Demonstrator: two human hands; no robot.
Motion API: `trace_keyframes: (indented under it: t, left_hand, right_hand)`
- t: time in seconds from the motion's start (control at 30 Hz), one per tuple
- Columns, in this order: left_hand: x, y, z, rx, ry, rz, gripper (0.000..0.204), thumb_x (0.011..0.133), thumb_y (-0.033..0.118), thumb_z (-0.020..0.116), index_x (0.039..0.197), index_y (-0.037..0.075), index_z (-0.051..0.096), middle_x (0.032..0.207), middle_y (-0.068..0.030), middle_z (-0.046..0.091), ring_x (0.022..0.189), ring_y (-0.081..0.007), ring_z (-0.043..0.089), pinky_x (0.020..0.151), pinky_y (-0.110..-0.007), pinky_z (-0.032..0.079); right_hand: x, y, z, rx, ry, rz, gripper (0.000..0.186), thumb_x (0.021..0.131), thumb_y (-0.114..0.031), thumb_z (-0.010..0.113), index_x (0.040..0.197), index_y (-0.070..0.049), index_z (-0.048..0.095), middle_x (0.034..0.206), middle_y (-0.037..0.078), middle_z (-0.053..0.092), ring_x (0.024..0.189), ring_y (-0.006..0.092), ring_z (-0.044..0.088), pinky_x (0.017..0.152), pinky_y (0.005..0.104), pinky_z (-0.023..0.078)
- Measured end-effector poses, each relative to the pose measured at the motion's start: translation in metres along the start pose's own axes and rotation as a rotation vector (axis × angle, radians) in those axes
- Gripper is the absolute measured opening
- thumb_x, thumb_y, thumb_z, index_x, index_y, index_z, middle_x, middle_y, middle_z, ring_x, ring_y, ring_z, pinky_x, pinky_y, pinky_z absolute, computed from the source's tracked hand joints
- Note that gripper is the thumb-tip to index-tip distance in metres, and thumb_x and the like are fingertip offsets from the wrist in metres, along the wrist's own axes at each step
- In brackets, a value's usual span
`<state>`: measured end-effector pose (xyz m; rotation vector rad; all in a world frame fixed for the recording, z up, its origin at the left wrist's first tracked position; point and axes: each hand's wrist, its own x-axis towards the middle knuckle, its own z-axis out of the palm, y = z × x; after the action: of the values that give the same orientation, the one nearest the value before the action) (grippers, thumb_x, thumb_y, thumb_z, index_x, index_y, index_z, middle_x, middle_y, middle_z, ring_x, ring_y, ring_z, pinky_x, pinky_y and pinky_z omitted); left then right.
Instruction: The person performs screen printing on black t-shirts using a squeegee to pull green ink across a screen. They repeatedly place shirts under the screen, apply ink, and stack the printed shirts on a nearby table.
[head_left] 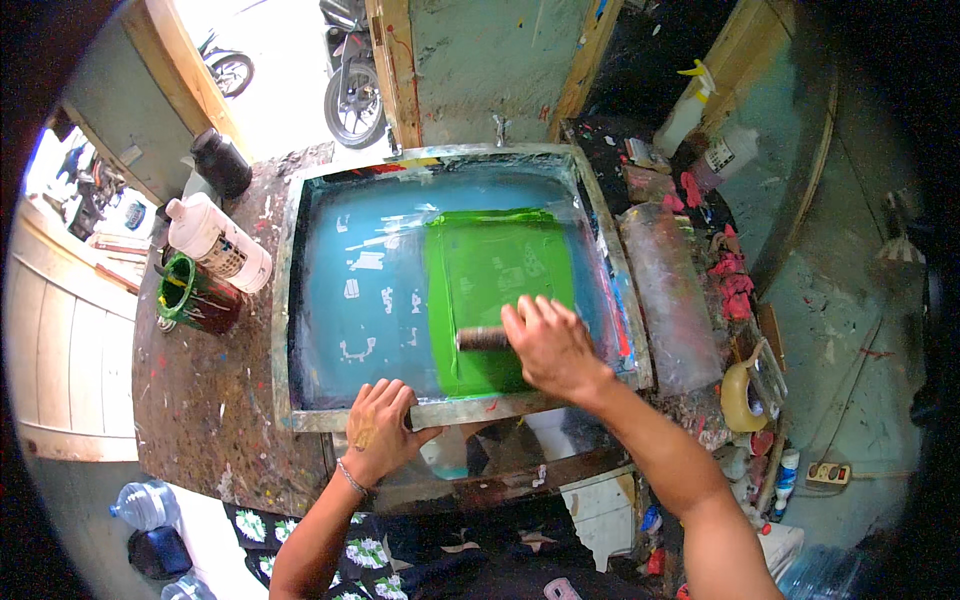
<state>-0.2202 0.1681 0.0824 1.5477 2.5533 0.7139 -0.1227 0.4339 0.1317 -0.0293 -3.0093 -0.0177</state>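
Observation:
A framed printing screen [290,300] lies on the paint-spattered table [200,400]; its mesh is blue with a wide band of green ink [495,265] on the right half. My right hand [550,345] grips a brown-handled squeegee [483,339] pressed into the green ink near the screen's front edge. My left hand [378,430] presses down on the front rail of the frame, fingers over the edge.
A green ink can [195,295], a white bottle [218,243] and a black bottle [221,162] stand left of the screen. A clear plastic roll [670,300], a tape roll [742,397] and spray bottles [690,105] sit to the right. Motorbikes are parked beyond the doorway.

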Motion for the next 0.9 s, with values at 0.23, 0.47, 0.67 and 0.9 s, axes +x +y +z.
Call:
trace_keyframes:
  t: [0.23, 0.47, 0.67, 0.9]
  left_hand:
    - [-0.004, 0.003, 0.003, 0.047, 0.054, 0.012, 0.053, 0.068, 0.047, 0.087, 0.086, 0.007, 0.057, 0.085, -0.0069, 0.056, 0.087, -0.0276, 0.056, 0.078, -0.04, 0.043]
    - [0.0, 0.014, -0.017, 0.045, 0.028, -0.013, 0.053, 0.069, 0.049, 0.087, 0.086, 0.007, 0.062, 0.087, -0.008, 0.06, 0.089, -0.0275, 0.058, 0.081, -0.04, 0.045]
    - [0.04, 0.036, -0.11, 0.018, 0.124, 0.043, 0.057, 0.061, 0.047, 0.095, 0.08, 0.0, 0.068, 0.068, -0.0086, 0.062, 0.061, -0.0224, 0.059, 0.056, -0.037, 0.045]
    - [0.104, 0.055, -0.211, -0.069, 0.418, 0.131, 0.059, 0.064, 0.041, 0.096, 0.097, -0.002, 0.073, 0.079, -0.0124, 0.07, 0.07, -0.0199, 0.067, 0.065, -0.035, 0.053]
  right_hand:
    - [-0.044, -0.025, -0.001, -0.045, 0.079, -0.052, 0.013, 0.085, -0.01, 0.06, 0.097, -0.004, 0.057, 0.094, 0.013, 0.06, 0.09, 0.0285, 0.063, 0.081, 0.0422, 0.051]
    - [-0.046, -0.029, -0.019, -0.039, 0.244, 0.003, 0.029, 0.081, -0.019, 0.065, 0.106, -0.005, 0.058, 0.101, 0.015, 0.059, 0.101, 0.0327, 0.06, 0.095, 0.0531, 0.041]
    - [-0.033, -0.023, -0.09, 0.037, 0.323, 0.055, 0.041, 0.077, -0.034, 0.07, 0.106, -0.007, 0.061, 0.095, 0.017, 0.06, 0.095, 0.0355, 0.063, 0.085, 0.0507, 0.049]
    - [0.054, 0.015, -0.194, -0.111, 0.326, 0.16, 0.067, 0.09, -0.068, 0.056, 0.101, -0.003, 0.067, 0.094, 0.02, 0.069, 0.087, 0.0331, 0.071, 0.082, 0.049, 0.055]
